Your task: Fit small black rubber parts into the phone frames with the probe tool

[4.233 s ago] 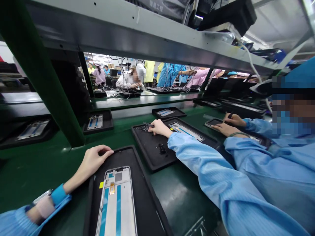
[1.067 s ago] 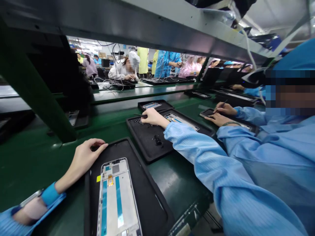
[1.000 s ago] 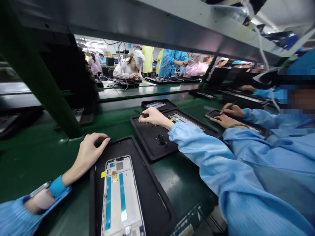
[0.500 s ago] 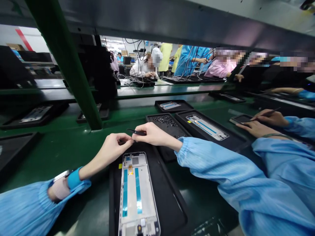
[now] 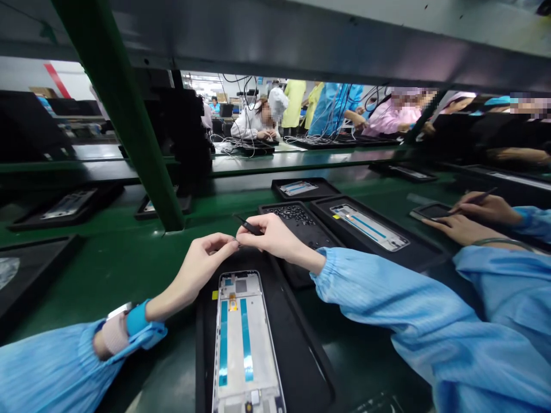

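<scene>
My left hand (image 5: 209,258) is closed in a pinch above the far end of a black tray (image 5: 297,344). Whatever lies between its fingertips is too small to name. Close against it, my right hand (image 5: 273,235) is closed around black tweezers (image 5: 250,226), whose tip points up and to the left. The fingertips of both hands nearly meet. Below them in the tray lies a silver phone frame (image 5: 241,344) with two blue strips and a yellow tab at its upper left. Behind my right hand is a tray of small black parts (image 5: 295,215).
More black trays with phone frames (image 5: 365,226) stand on the green bench (image 5: 124,258). A green post (image 5: 129,120) slants down at the left, under a low metal shelf (image 5: 275,46). At the right, a co-worker's hands (image 5: 477,221) hold a tool over a phone-like part.
The view has shifted slightly, so the scene sits a little lower and further right. The tweezers tilt more steeply in my right hand. Both hands stay pinched together over the tray.
</scene>
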{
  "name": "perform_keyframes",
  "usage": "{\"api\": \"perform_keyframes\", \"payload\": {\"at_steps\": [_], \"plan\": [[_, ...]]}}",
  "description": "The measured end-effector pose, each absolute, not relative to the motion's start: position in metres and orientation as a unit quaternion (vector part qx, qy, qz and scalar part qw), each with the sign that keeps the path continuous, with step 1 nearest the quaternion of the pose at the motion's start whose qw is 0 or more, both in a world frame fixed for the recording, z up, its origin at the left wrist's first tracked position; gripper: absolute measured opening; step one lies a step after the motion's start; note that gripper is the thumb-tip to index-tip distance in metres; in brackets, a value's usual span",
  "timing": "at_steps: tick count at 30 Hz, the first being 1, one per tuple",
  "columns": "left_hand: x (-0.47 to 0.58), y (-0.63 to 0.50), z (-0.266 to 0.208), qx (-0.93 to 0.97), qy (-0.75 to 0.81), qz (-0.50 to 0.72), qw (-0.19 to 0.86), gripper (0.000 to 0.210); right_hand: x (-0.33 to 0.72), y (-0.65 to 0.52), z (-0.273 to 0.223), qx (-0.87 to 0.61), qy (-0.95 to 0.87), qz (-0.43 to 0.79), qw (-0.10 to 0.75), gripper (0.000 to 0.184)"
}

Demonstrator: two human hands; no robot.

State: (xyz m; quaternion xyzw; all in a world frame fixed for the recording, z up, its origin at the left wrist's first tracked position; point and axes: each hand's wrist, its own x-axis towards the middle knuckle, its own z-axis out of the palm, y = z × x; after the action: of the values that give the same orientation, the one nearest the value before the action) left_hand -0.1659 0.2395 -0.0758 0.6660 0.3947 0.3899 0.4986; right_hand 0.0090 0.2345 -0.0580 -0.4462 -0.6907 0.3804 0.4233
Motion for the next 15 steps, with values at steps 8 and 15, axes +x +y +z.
{"api": "perform_keyframes", "payload": {"at_steps": [8, 15], "plan": [[-0.1707, 0.2416, -0.0705, 0.742, 0.393, 0.367, 0.4, 0.025, 0.0096, 0.2313, -0.0522, -0.472, -0.743, 0.283, 0.38, 0.014], [-0.1692, 0.2387, -0.0692, 0.706, 0.404, 0.422, 0.401, 0.025, 0.0063, 0.2326, -0.0586, -0.445, -0.699, 0.368, 0.422, 0.02]]}}
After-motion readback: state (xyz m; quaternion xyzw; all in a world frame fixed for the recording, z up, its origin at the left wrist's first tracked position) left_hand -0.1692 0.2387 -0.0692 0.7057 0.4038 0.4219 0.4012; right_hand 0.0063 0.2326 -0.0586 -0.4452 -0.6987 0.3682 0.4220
